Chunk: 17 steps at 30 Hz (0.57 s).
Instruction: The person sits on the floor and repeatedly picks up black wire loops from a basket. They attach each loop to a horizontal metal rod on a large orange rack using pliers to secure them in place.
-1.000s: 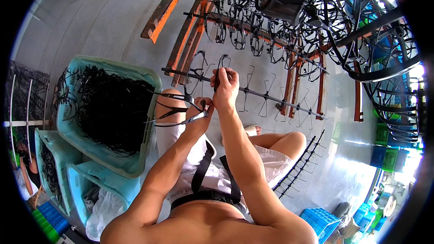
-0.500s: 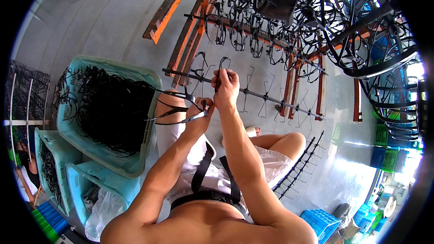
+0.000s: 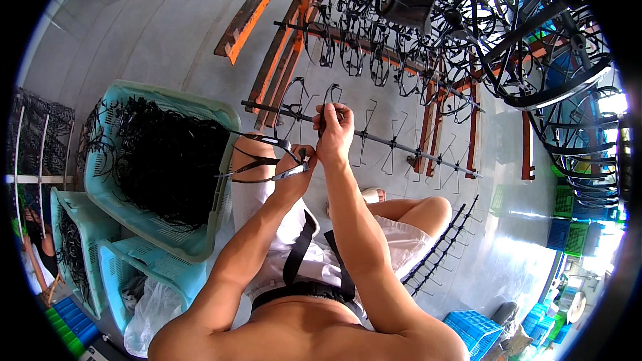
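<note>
My left hand (image 3: 294, 170) is closed around a few black glasses frames (image 3: 264, 160), whose thin arms stick out to the left over my knee. Just beside it, my right hand (image 3: 336, 130) pinches another black frame (image 3: 332, 92), its curved end rising above my fingers. That hand is at a horizontal grey rod (image 3: 401, 147) fitted with thin wire hooks. A black frame (image 3: 292, 97) hangs on the rod left of my right hand. My fingers hide the exact contact with the hook.
A teal basket (image 3: 231, 103) heaped with black frames stands at my left, with smaller teal crates (image 3: 144, 251) nearer. Orange stands (image 3: 294, 47) support rods, and many black frames (image 3: 381, 33) hang beyond. Another hooked rod (image 3: 441, 247) lies to the right. A blue crate (image 3: 471, 331) is behind it.
Both hands stay in almost the same place. The frames in my left hand have tilted slightly.
</note>
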Motion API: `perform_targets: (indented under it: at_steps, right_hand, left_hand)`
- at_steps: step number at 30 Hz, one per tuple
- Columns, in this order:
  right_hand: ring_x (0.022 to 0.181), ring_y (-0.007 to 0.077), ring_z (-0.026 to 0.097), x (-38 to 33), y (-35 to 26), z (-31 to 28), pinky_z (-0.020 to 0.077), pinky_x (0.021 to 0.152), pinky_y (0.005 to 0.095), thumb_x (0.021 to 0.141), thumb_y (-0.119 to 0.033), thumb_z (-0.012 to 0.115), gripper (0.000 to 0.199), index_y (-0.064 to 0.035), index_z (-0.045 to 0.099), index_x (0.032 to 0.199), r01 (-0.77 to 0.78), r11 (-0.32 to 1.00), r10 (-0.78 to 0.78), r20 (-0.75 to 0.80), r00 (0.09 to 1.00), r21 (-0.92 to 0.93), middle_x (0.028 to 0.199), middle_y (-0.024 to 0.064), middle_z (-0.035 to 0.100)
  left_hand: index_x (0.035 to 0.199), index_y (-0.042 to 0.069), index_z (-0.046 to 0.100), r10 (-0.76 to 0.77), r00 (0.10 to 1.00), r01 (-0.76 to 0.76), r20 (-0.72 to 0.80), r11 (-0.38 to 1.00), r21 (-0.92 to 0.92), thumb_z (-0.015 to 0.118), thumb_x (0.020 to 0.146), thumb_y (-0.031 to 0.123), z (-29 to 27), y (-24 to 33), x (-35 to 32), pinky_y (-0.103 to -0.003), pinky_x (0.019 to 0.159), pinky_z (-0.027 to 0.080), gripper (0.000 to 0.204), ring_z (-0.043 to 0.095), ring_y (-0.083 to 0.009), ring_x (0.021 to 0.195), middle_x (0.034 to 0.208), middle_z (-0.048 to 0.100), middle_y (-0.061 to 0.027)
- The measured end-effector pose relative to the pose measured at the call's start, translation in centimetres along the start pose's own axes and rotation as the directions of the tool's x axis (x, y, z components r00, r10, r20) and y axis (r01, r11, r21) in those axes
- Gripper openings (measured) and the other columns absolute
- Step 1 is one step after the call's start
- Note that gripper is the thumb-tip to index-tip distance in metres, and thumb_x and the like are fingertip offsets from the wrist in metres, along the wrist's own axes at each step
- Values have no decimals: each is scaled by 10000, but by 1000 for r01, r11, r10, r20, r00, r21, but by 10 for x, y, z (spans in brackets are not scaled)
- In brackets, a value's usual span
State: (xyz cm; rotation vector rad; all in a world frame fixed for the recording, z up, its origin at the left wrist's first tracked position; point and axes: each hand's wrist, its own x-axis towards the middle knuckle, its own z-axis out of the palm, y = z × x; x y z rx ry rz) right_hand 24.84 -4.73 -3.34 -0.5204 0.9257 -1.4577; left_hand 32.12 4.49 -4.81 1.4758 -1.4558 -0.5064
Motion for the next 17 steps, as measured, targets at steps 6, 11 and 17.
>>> perform_targets:
  at_steps: [6, 11, 17]
  right_hand:
    - [622, 138, 562, -7, -1, 0, 465, 537, 258, 924, -129, 584, 195, -30, 440, 1010, 27, 998, -27, -1, 1000, -57, 849, 109, 625]
    - [647, 154, 573, -6, -3, -3, 472, 557, 265, 915, -116, 595, 196, -42, 443, 1014, 5, 999, -4, 13, 1000, -43, 875, 118, 633]
    - [771, 211, 651, -16, -32, -11, 558, 686, 321, 903, -111, 606, 218, -44, 436, 1022, -235, 970, 240, 78, 968, -68, 893, 115, 637]
  left_hand:
    - [817, 28, 545, 42, 999, -42, -4, 999, 10, 675, 732, -48, -1, -1, 2, -338, 607, 454, 173, 544, -264, 655, 754, 575, -95]
    - [857, 31, 563, 28, 999, -30, 30, 997, 65, 699, 735, -21, 1, -7, -1, -329, 604, 454, 190, 537, -245, 650, 766, 580, -86]
    - [1110, 36, 589, -148, 989, 150, 24, 985, -82, 749, 790, 134, 6, -14, 2, -300, 595, 475, 371, 578, -176, 682, 863, 633, -70]
